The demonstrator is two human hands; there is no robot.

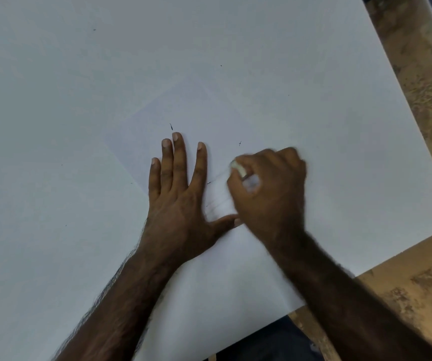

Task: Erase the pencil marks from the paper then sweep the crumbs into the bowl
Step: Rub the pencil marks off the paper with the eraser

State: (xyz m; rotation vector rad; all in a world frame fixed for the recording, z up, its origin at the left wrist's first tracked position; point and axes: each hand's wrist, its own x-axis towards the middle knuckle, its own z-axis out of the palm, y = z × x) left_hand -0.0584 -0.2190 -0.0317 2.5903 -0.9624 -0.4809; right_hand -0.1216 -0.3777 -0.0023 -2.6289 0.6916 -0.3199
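Now the right hand (267, 183) pinches a small white eraser (238, 168) on the large white paper sheet (261, 87), just right of the flat, spread-fingered left hand (177, 194) — faint pencil lines (218, 196) lie between them; dark crumbs (171, 126) beyond — no bowl visible.

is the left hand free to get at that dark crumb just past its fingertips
Probably yes. The left hand lies flat on the paper, holding nothing, and the dark crumb sits just beyond its middle fingertip with bare paper between. The right hand, gripping the eraser, is off to the side.
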